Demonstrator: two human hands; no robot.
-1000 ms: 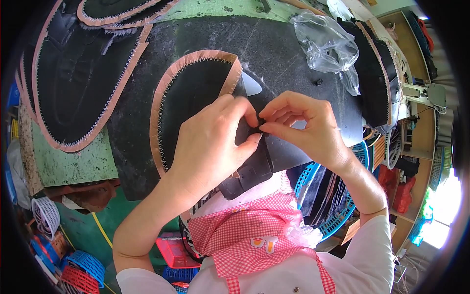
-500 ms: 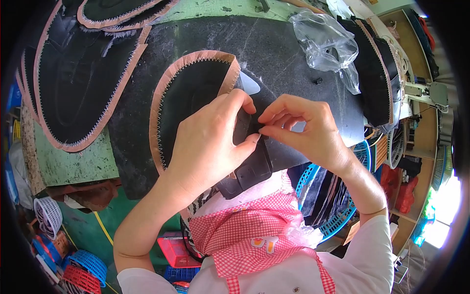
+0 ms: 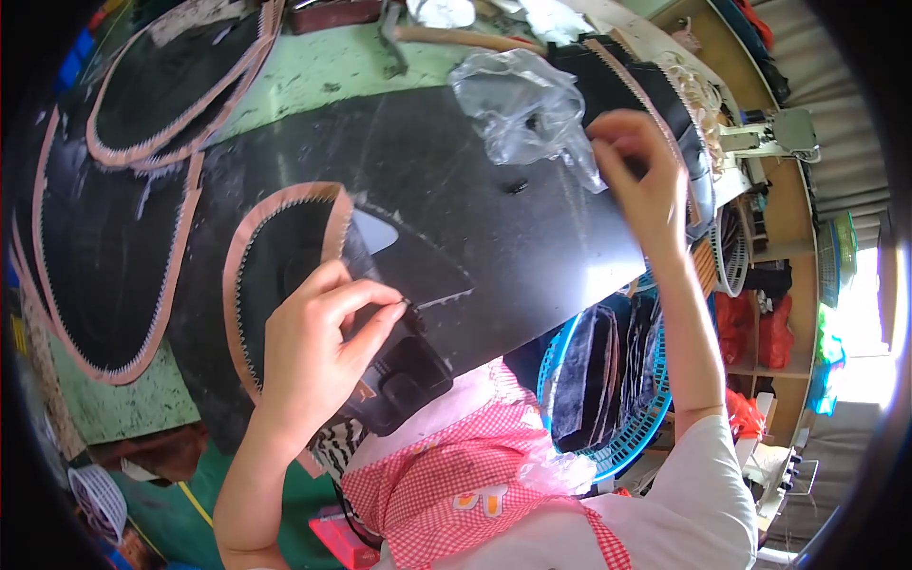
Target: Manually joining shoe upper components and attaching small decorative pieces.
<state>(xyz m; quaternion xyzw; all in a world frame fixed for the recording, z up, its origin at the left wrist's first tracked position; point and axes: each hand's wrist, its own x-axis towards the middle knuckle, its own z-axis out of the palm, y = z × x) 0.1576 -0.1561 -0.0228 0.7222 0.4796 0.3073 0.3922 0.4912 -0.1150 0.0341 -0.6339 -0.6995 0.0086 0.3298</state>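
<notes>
Left hand (image 3: 318, 342): thumb and forefinger are clamped on an edge of the black piece (image 3: 285, 237).
Black piece: its tan-trimmed curve is spread left of and beyond that pinch; its dark lower end is seen on the near side.
Right hand (image 3: 655, 190): held well apart, beside the clear plastic bag (image 3: 518, 100); whether its fingertips (blurred) are together cannot be told.
Blue basket (image 3: 619, 460): set right of the left pinch, filled with dark pieces (image 3: 603, 375).
</notes>
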